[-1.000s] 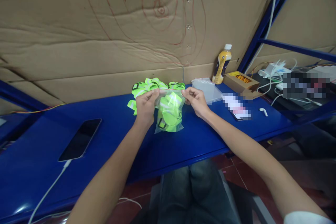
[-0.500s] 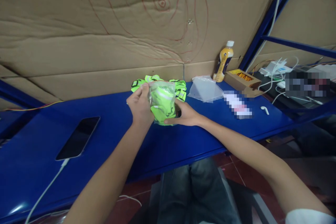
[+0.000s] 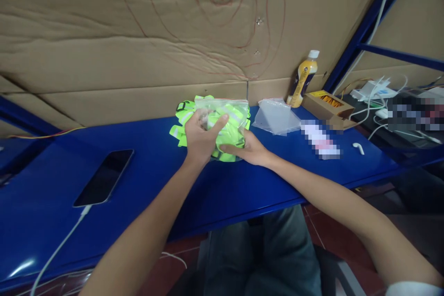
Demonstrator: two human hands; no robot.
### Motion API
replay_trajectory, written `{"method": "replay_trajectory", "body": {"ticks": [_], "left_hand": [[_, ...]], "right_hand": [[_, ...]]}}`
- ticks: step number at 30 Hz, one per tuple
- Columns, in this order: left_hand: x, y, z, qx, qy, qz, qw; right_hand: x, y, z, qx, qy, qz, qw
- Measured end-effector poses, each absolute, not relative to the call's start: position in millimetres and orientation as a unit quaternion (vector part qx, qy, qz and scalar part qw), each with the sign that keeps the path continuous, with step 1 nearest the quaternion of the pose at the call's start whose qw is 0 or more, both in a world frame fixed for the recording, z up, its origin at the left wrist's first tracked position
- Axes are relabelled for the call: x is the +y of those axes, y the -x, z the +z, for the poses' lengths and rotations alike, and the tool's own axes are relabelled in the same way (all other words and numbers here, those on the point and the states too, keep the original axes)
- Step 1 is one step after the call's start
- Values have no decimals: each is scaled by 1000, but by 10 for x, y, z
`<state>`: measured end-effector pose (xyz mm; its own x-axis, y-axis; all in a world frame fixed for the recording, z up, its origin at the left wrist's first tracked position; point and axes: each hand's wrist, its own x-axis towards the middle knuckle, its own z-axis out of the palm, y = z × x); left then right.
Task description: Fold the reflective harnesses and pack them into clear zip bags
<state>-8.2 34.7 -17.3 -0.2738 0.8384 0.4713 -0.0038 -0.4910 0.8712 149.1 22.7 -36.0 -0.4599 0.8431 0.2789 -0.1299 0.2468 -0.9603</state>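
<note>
A clear plastic bag point(image 3: 231, 125) with folded neon-yellow reflective fabric inside is held between both hands above the blue table point(image 3: 152, 166). My left hand point(image 3: 204, 136) grips the bag's left side, its thumb lying across the front. Around the lower right edge wraps my right hand point(image 3: 250, 149), thumb on the front and the other fingers hidden behind. More neon-yellow fabric with reflective strips point(image 3: 179, 133) lies on the table behind and left of the bag.
Flat clear bags point(image 3: 277, 118), a yellow bottle point(image 3: 304, 78), a small cardboard box point(image 3: 328, 105) and a white earbud point(image 3: 358, 149) are on the right. A phone point(image 3: 104, 178) with a white cable lies left. A cardboard wall point(image 3: 138, 69) stands behind.
My left thumb has moved onto the front of the bag. The bag now looks wider and flatter, and more of the fabric behind it shows on the left. The view has shifted slightly.
</note>
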Motion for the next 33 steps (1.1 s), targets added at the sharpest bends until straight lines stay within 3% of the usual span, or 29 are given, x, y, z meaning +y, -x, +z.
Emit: {"method": "replay_trajectory", "body": {"ticks": [3, 9, 17, 24, 27, 30, 33], "left_hand": [[324, 73, -158, 395, -535, 675, 319], [231, 15, -162, 379, -538, 568, 494], [249, 114, -62, 358, -515, 587, 511], [218, 88, 76, 377, -499, 620, 474], [209, 105, 164, 395, -492, 620, 466], [264, 339, 291, 441, -469, 622, 446], [424, 889, 370, 514, -464, 611, 383]], "right_hand": [[223, -1503, -364, -615, 296, 566, 463], [308, -1638, -323, -566, 339, 550, 511], [261, -1550, -254, -497, 282, 667, 479], [211, -1528, -209, -523, 270, 619, 520], [208, -1504, -213, -561, 277, 614, 481], [242, -1572, -192, -652, 300, 529, 454], [324, -1810, -91, -743, 349, 355, 448]]}}
